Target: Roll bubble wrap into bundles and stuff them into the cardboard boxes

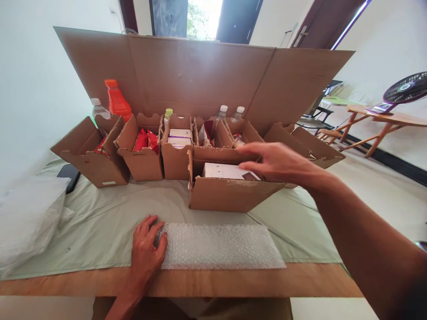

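Note:
My left hand (147,246) rests on the cloth at the left end of a flat bubble wrap sheet (220,246), fingers bent and apart, fingertips at its edge. Over the open cardboard bin (230,195) nearest me, my right hand (267,162) reaches with fingers stretched out and the thumb apart. Its thumb is at the top of a white box (222,170) lying inside that bin; I cannot tell whether it touches. The bin's far right end is hidden behind my right hand and forearm.
Behind stands a row of cardboard bins (178,162) holding red packets (142,140) and white boxes. Bottles, one an orange bottle (118,102), stand before an upright cardboard panel (200,71). Stacked bubble wrap (30,218) and a black object (69,177) lie left. A fan (405,89) stands far right.

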### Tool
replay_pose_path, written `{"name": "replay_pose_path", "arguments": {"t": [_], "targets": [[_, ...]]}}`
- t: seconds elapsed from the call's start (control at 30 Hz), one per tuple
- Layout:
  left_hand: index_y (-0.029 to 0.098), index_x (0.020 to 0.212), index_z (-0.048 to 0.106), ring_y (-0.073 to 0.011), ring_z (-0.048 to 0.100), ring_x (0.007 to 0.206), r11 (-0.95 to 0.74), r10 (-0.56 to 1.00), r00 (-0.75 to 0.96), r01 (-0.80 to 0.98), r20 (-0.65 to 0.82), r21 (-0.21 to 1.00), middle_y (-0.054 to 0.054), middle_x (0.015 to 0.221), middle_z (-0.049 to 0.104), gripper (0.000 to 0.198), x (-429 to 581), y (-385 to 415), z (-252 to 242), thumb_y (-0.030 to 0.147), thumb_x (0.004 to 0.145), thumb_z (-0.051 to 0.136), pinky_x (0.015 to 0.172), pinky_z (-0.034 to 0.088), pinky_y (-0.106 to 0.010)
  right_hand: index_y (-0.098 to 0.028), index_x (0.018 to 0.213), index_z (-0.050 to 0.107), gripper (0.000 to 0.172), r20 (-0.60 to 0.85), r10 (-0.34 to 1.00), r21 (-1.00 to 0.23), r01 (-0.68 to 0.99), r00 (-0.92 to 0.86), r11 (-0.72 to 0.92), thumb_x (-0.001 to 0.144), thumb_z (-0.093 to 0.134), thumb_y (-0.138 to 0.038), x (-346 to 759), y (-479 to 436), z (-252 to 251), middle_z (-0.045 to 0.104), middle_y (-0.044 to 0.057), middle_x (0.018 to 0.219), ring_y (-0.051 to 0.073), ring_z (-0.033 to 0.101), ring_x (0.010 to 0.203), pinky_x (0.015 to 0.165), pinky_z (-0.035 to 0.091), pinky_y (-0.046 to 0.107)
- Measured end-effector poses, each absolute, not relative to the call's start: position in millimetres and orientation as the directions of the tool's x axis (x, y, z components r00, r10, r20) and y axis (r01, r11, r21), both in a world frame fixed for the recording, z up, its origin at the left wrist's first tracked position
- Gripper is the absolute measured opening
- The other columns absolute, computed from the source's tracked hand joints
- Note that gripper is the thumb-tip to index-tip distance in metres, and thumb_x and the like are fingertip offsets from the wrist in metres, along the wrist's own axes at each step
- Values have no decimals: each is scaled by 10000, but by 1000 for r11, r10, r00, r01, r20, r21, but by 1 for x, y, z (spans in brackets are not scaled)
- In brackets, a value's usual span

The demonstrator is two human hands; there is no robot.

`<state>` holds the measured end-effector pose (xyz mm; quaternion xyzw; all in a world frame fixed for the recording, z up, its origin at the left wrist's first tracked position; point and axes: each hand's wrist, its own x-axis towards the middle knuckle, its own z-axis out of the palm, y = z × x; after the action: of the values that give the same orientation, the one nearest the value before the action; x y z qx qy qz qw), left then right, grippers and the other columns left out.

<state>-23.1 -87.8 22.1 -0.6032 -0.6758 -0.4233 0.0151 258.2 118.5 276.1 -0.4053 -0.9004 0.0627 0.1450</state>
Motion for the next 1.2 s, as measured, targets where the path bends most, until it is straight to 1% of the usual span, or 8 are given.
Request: {"name": "replay_pose_path", "arguments": {"t": [0.1,0.17,0.33,0.53,0.77,0.9,1.1,1.2], "targets": [[189,1067,712,-339,594,1198,-78,808,-271,831,523,551,-151,1217,669,223,-25,-91,26,260,921,560,1005,498,-548,-212,1113,747,215,578,707,-287,710,-407,643,970,623,-314,278,68,273,770,49,1098,213,713,993,896,536,340],[189,1103,688,-329,587,1207,-80,810,-258,841,527,535,-149,1238,653,220,-25,-96,34,257,935,563,1004,506,-535,-245,1070,736,159,622,669,-327,641,-407,694,978,621,-307,287,31,252,769,34,1053,202,712,952,862,553,335],[219,1188,634,-310,551,1282,-220,794,-102,871,599,439,-125,1299,633,250,-1,-110,68,178,953,557,1054,465,-522,-205,1142,692,228,409,650,-431,492,-640,756,950,580,-157,264,-33,157,745,82,1147,236,686,1045,929,553,410],[217,1179,654,-288,646,1116,-393,855,219,866,471,310,-102,1198,706,282,15,-106,58,154,935,527,926,543,-463,-200,1302,620,382,171,578,-368,492,-798,789,922,660,-202,225,-52,91,562,113,1477,274,515,1346,1103,452,439],[216,1196,644,-277,618,1223,-460,827,265,826,496,326,-103,1268,693,257,-2,-107,36,203,954,559,986,530,-450,-197,1178,708,299,318,819,-178,818,-478,547,1010,480,-292,380,-44,67,688,137,1298,321,643,1174,921,528,505],[185,1143,658,-319,609,1203,-298,820,87,908,566,293,-147,1230,675,213,-13,-116,54,242,978,536,988,507,-498,-196,1081,711,314,444,827,-143,884,-345,446,1024,430,-323,419,-38,72,734,118,1157,297,683,1038,846,541,452],[110,1056,711,-370,609,881,94,898,-125,991,421,94,-175,977,689,439,-43,-140,64,488,946,517,764,516,-529,-133,1235,647,404,341,871,-76,914,-352,399,985,460,-388,377,-9,57,687,185,1271,352,655,1121,882,528,491],[158,953,724,-347,599,866,134,917,-192,974,349,184,-143,946,698,344,-35,-143,56,452,902,552,794,511,-513,-159,1023,696,364,343,871,-83,912,-353,402,983,419,-393,365,-2,50,704,184,1238,351,679,1070,849,532,486]]}}
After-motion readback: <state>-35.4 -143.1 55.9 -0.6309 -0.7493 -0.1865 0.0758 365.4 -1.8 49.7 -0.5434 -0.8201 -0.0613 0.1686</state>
